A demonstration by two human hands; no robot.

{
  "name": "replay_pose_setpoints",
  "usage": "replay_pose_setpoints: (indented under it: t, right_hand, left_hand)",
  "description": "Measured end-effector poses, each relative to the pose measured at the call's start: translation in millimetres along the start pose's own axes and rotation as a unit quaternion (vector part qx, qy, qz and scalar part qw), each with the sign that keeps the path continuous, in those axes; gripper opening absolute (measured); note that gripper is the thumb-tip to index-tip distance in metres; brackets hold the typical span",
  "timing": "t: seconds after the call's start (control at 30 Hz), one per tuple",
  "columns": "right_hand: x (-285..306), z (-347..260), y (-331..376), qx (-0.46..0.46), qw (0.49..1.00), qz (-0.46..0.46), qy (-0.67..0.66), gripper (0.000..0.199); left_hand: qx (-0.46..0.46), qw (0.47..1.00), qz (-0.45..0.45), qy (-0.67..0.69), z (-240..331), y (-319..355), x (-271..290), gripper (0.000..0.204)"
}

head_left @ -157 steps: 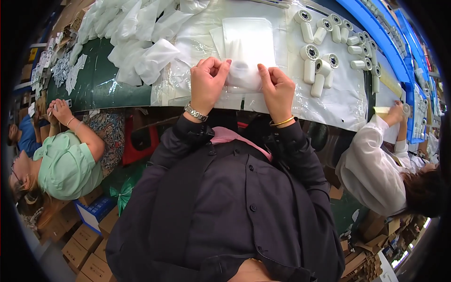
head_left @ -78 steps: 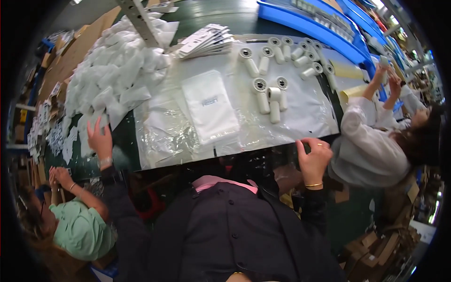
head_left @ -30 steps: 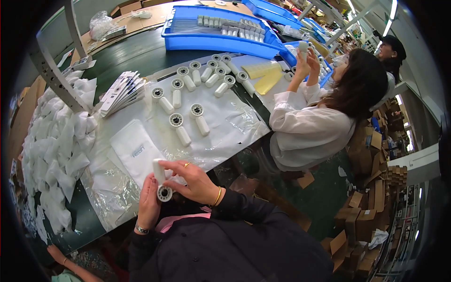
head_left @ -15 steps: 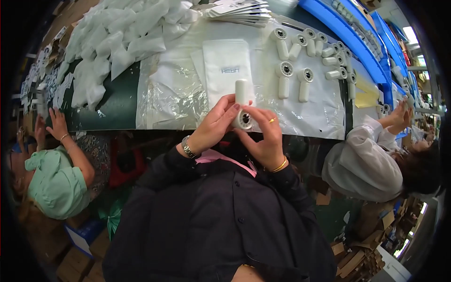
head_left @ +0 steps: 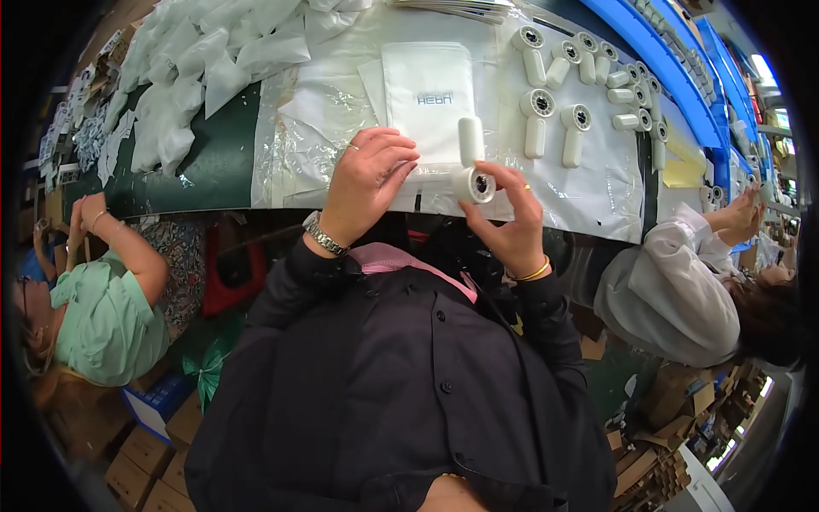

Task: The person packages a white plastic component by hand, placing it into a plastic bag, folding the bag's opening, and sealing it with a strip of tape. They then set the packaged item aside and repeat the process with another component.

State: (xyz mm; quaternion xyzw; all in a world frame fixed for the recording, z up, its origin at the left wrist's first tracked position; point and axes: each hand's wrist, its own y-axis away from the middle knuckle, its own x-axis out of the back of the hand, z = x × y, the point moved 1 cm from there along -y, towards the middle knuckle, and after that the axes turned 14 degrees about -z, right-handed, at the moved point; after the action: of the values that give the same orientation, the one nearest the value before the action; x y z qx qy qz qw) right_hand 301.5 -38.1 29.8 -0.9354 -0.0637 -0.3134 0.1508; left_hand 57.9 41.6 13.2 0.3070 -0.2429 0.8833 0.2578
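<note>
A white handheld fan (head_left: pixel 470 143) is pinched at its round head between the thumb and fingers of my right hand (head_left: pixel 514 218), its handle pointing away from me. My left hand (head_left: pixel 363 183) is off the fan, to its left, with the fingers stretched out and nothing visible in them. Its fingertips are at the lower left part of a stack of white pouches (head_left: pixel 424 77), which lies flat on the table; whether they touch it I cannot tell.
Several similar white fans (head_left: pixel 535 128) lie at the right of the plastic-covered table. A heap of filled white pouches (head_left: pixel 175 90) covers the far left. Blue bins (head_left: pixel 661 68) line the far right edge. Co-workers sit at both sides; leaflets (head_left: pixel 452 7) lie at the back.
My left hand has let go of the fan and moved left toward the pouches. My right hand has carried the fan a little to the right and away from me.
</note>
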Motion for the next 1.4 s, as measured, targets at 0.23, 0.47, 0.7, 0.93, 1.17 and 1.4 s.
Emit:
replay_pose_setpoints:
  t: [0.23,0.47,0.7,0.93,1.17,1.4]
  right_hand:
    - [-17.2,7.1,2.2,0.041,0.998,-0.032,0.028,0.060]
    - [-18.4,3.3,5.3,0.036,0.998,-0.048,0.033,0.060]
    - [-11.7,-3.4,5.1,0.064,0.997,-0.035,0.037,0.060]
    - [-14.6,-1.4,-0.1,0.080,0.994,-0.060,0.037,0.061]
    - [-6.7,2.2,8.3,0.084,0.987,-0.117,0.064,0.062]
    - [-1.9,-0.8,1.8,0.101,0.984,-0.127,0.080,0.060]
  left_hand:
    - [-0.003,0.997,-0.002,-0.077,3.3,-6.2,-6.7,0.019]
    - [0.044,0.995,-0.015,-0.087,-1.2,-15.5,-18.9,0.019]
    - [0.046,0.999,0.001,-0.021,-12.9,-16.6,-21.7,0.007]
    - [0.046,0.999,0.028,0.006,-12.7,-18.2,-20.8,0.007]
    - [0.077,0.996,0.029,0.016,-10.6,-18.4,-19.9,0.006]
    - [0.039,0.997,0.066,0.005,1.5,-22.5,-15.4,0.006]
